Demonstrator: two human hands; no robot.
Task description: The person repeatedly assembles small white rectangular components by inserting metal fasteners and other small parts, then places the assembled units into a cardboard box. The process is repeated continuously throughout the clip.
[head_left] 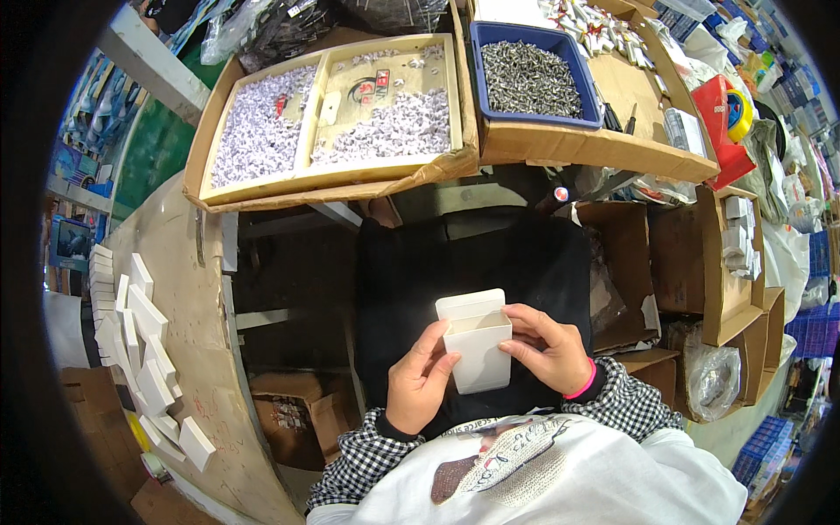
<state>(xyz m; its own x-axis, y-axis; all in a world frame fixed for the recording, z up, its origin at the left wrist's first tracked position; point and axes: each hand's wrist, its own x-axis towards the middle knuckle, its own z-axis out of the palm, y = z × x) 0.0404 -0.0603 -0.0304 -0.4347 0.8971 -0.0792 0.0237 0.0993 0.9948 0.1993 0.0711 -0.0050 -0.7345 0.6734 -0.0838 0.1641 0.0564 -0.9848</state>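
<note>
Currently at the box-handling step, probably opening or closing, judging by the raised flap; can't tell which. Holding one small white rectangular cardboard box between both hands, above the black-clad lap, with its white rounded flap standing up at the end away from the palms. Left hand: half closed, pinching the box's left edge near the mouth. Right hand: part curled, pinching the opposite edge, with thumb low and index near the flap. Can't see deep enough to tell contents.

For the next move, would call for a light left pinch to spare the thin walls, and right fingers free for the flap.

Well left of the left hand: loose white boxes on a pale wooden table. Well ahead of the hands: shallow wooden tray of small white pieces; right of that, blue plastic tray of small metal pieces.
</note>
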